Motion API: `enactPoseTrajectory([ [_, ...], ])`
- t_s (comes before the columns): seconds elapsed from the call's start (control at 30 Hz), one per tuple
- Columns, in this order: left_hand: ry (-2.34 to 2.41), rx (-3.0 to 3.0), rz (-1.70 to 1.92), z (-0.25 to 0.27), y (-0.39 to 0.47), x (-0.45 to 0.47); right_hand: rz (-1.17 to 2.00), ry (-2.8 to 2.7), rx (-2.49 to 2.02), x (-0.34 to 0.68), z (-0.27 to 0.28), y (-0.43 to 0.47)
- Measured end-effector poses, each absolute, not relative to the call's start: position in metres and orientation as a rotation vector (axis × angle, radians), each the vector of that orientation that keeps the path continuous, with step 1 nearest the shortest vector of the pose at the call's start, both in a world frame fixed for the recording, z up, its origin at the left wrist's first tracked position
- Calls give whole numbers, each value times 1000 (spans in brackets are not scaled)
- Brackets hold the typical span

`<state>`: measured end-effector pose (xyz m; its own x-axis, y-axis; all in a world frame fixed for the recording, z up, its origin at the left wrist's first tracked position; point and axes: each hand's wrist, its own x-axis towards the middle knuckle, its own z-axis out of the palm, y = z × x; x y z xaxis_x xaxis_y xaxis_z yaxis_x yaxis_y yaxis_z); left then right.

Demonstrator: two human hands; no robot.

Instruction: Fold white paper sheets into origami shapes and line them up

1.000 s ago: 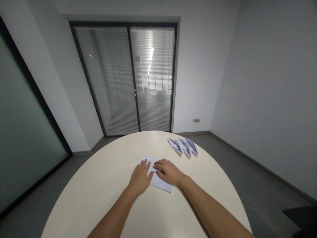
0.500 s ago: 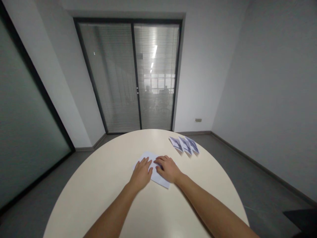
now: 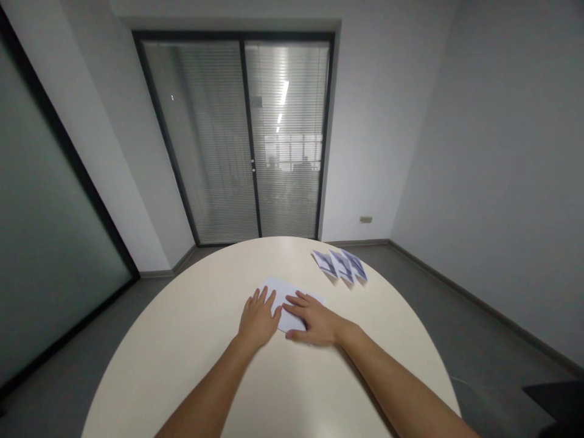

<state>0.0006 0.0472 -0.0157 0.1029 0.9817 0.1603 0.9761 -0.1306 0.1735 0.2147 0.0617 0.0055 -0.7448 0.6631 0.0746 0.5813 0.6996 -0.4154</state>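
Observation:
A white sheet of paper (image 3: 291,321) lies on the round cream table (image 3: 191,347), partly covered by both hands. My left hand (image 3: 259,316) rests flat over its left side, fingers stretched out and slightly apart. Across the right part of the sheet lies my right hand (image 3: 314,319), palm down, with its fingers spread and the thumb near the sheet's front edge. Neither hand grips anything. The parts of the paper beneath the palms are hidden.
Several folded paper pieces with a bluish-grey print (image 3: 340,266) stand in a row near the table's far right edge. Behind the table is a glazed door with blinds (image 3: 287,201). A dark object (image 3: 554,401) shows at the lower right.
My right hand has shifted slightly right and toward me, its fingers flattening and spreading on the paper. My left hand has moved a little to the left. The folded pieces stay put.

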Motion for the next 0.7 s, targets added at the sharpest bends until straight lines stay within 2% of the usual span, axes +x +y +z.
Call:
enactPoseTrajectory([
  [0.33,2038,2364,397,-14,44,0,519,-2690,-1137,214,11,59],
  [0.53,2132,2319,450,-15,44,1,464,-2659,-1035,214,9,62],
  [0.7,1960,2388,551,-13,45,-1,355,-2591,-944,218,9,66],
])
